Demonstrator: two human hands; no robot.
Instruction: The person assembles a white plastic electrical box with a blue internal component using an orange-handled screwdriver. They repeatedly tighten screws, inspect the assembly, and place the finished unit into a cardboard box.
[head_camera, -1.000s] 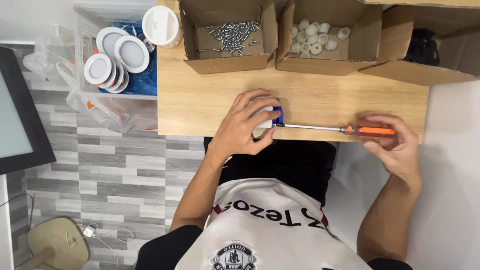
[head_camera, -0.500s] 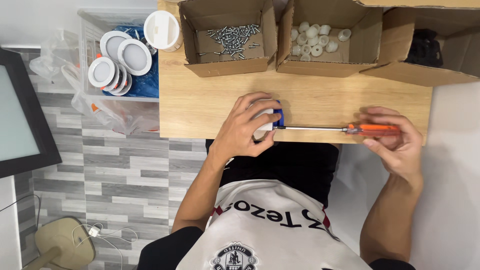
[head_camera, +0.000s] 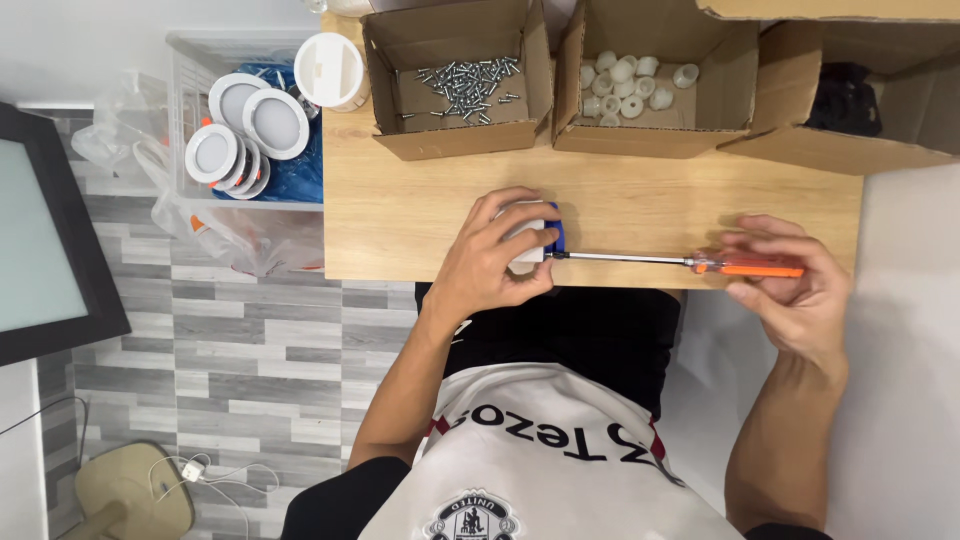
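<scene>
My left hand (head_camera: 497, 255) is closed around a small white and blue part (head_camera: 538, 238) near the front edge of the wooden table (head_camera: 400, 215). My right hand (head_camera: 790, 290) grips the orange handle of a long screwdriver (head_camera: 690, 263). Its thin metal shaft lies level and its tip meets the right side of the white and blue part. Most of that part is hidden under my fingers.
Three open cardboard boxes line the table's far edge: one with screws (head_camera: 465, 80), one with small white caps (head_camera: 625, 80), one with black items (head_camera: 845, 100). A clear bin (head_camera: 190, 60) at the left holds round white lamp discs (head_camera: 245, 125). A dark-framed panel (head_camera: 45, 235) stands far left.
Both hands stay in place on the part and the screwdriver. My right fingers shift slightly on the orange handle.
</scene>
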